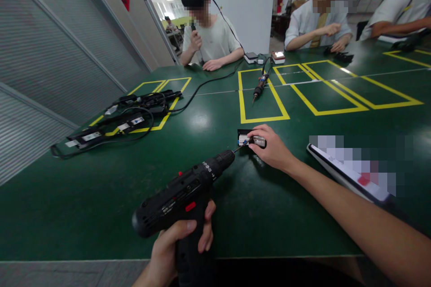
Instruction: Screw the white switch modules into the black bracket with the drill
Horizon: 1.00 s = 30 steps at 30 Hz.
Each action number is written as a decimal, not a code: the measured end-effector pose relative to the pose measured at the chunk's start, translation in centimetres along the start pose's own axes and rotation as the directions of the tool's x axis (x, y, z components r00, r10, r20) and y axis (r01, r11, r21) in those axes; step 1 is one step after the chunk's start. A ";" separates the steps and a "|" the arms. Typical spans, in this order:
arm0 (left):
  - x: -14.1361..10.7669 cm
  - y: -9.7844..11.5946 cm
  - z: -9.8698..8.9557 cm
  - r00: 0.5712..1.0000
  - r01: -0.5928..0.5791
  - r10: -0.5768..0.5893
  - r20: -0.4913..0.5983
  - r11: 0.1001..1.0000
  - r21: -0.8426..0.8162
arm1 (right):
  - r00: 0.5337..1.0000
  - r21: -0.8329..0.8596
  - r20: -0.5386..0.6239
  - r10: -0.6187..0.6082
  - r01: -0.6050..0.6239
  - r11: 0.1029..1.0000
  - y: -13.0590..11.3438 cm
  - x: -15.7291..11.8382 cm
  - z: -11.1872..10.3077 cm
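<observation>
My left hand (183,237) is wrapped round the grip of a black cordless drill (188,184) with red buttons. The drill points up and to the right, and its thin bit ends at a small black part (243,139) with a white label and a silver cylinder, possibly a small motor. Fingers of my right hand (267,145) grip this part from the right and hold it against the green table. Whether the bit's tip touches a screw is too small to tell.
Black cabled devices (134,112) lie at the left. A soldering iron (261,85) rests inside a yellow taped frame (264,121). To the right of my right hand lies a phone or tablet (350,172). People (215,38) sit across the table (101,202).
</observation>
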<state>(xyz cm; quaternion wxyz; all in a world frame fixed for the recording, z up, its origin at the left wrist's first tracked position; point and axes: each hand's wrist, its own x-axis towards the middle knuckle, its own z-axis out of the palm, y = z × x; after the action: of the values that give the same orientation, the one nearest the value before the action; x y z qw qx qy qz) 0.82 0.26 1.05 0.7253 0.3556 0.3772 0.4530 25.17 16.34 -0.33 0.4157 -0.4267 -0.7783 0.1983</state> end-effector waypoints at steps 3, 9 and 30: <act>0.1 0.0 0.1 1.000 0.002 -0.002 -0.002 1.000 -0.001 | 1.000 0.008 0.002 0.003 -0.003 1.000 -0.1 0.0 0.0; 0.1 0.0 0.1 1.000 -0.006 0.006 -0.009 1.000 -0.012 | 1.000 0.007 0.011 0.010 -0.010 1.000 -0.2 0.0 -0.1; -0.1 -0.1 0.0 1.000 0.018 -0.018 -0.025 1.000 -0.018 | 1.000 -0.008 0.010 0.001 -0.001 1.000 0.0 0.0 0.0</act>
<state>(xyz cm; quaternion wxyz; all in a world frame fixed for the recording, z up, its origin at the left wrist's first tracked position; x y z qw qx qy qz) 0.88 0.16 0.96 0.7277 0.3402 0.3853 0.4542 25.16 16.37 -0.31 0.4102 -0.4275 -0.7810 0.1975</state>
